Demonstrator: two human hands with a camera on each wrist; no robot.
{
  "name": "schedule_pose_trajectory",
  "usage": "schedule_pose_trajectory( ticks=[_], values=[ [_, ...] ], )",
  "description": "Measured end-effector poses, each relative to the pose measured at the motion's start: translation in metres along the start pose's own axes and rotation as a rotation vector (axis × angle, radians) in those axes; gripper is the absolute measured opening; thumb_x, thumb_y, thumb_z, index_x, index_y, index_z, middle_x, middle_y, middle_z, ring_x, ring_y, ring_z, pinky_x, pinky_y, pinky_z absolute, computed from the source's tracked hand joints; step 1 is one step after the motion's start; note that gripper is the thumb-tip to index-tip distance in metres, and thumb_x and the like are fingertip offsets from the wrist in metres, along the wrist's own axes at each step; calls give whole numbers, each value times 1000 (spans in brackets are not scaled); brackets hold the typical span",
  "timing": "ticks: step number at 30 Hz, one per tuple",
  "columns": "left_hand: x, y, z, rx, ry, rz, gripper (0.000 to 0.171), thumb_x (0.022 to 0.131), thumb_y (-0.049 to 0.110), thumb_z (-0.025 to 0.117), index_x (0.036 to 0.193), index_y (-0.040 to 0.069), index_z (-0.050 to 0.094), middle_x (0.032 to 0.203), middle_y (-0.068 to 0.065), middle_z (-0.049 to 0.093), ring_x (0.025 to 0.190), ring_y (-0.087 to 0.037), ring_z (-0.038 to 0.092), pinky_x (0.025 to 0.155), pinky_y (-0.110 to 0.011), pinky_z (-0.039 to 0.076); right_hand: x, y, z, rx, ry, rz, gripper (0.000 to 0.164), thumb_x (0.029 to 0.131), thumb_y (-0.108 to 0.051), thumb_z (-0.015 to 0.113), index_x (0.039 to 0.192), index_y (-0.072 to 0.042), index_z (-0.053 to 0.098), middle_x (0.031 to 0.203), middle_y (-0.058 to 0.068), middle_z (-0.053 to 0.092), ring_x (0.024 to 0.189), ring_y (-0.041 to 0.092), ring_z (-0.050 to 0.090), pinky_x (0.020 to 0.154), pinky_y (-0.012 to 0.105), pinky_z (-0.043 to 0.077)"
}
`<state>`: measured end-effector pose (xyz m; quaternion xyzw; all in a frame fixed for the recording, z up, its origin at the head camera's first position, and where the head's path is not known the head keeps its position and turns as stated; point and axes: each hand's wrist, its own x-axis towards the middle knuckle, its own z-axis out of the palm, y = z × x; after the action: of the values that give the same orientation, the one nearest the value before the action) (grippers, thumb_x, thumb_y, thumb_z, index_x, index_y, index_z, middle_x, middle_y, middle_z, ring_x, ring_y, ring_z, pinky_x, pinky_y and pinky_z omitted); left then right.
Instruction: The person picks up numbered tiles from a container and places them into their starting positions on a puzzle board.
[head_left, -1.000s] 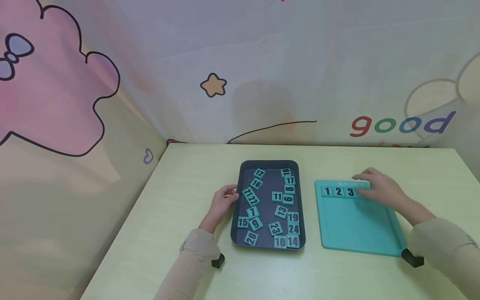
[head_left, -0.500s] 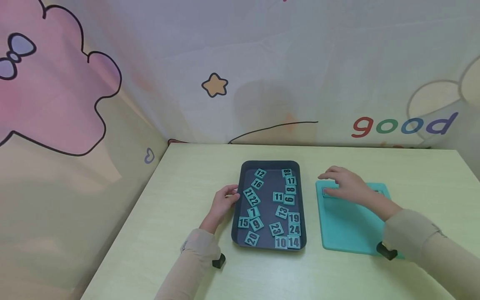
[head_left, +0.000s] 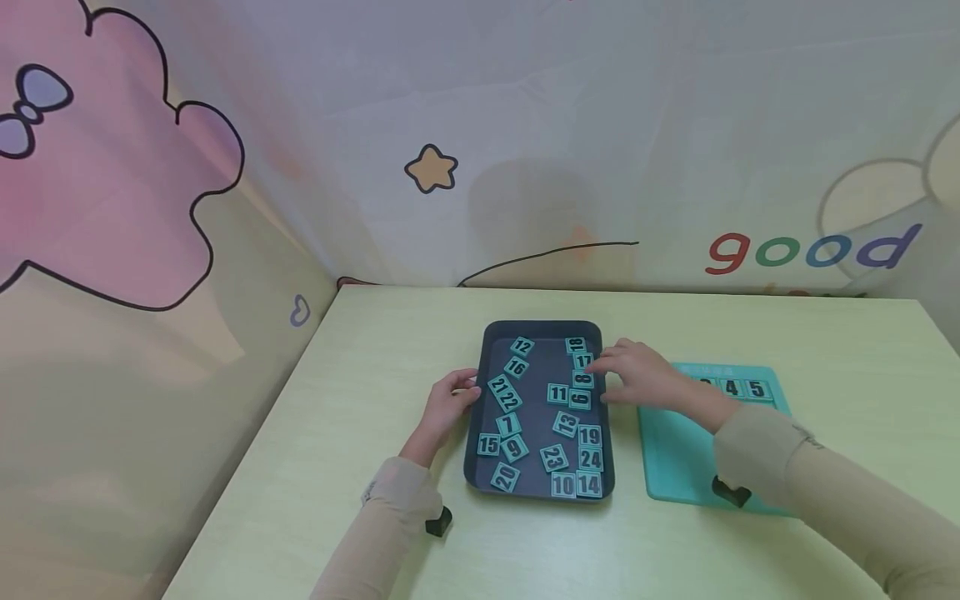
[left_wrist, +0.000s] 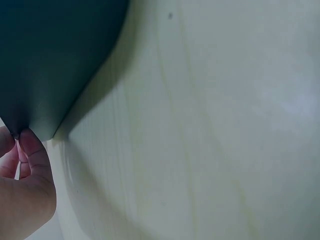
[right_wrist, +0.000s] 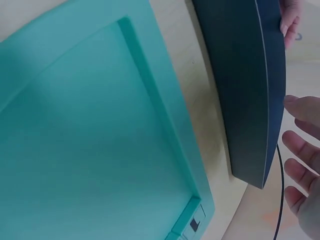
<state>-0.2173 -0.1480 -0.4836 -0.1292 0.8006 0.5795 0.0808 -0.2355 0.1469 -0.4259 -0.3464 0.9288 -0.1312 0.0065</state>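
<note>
A dark rectangular tray (head_left: pixel 532 417) holds several loose teal number tiles. My left hand (head_left: pixel 444 410) pinches the tray's left rim between thumb and finger; the left wrist view shows this grip on the dark edge (left_wrist: pixel 30 112) too. Over the tray's right rim reaches my right hand (head_left: pixel 645 379), its fingers by the 17 tile (head_left: pixel 581 361) and the 8 tile (head_left: pixel 582 379). In the right wrist view its fingers (right_wrist: pixel 298 146) are spread and hold nothing. To the right lies a teal board (head_left: pixel 675 458), with tiles including 4 (head_left: pixel 731 388) and 5 (head_left: pixel 757 389) in its top row.
Both the tray and the board rest on a pale wooden table (head_left: pixel 360 350), with a narrow strip of tabletop between them. Behind it hangs a printed backdrop (head_left: pixel 525 125) with a star and coloured letters. My right forearm (head_left: pixel 810 475) crosses over the board.
My right hand has moved left from the board's top row, past its left corner, to the tray's right rim. The 4 and 5 tiles are now uncovered. My left hand stays at the tray.
</note>
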Motion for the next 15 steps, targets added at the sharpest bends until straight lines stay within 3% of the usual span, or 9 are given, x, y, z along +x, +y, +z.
schedule_pose_trajectory(
  ticks=[7,12,15],
  values=[
    [1,-1,-1,-1,-7,0,33,87,13,53,120,14,53,107,-7,53,93,-18,51,85,-31,45,13,-3,12,-63,-48,-36,37,70,-25,71,105,-14,65,85,-1,63,77,14,44,69,33,38],
    [0,-1,-1,3,-12,4,33,87,14,53,120,14,53,108,-7,53,93,-18,52,86,-31,45,21,-2,21,-96,-81,-53,34,70,-22,71,103,-15,65,79,-4,62,74,14,41,77,41,39],
    [-1,0,-1,-1,-10,13,33,87,13,53,120,13,53,108,-9,54,92,-19,52,85,-31,46,25,-3,25,-115,-104,-51,33,70,-19,69,103,-16,65,85,-3,64,76,15,43,81,46,38]
  ],
)
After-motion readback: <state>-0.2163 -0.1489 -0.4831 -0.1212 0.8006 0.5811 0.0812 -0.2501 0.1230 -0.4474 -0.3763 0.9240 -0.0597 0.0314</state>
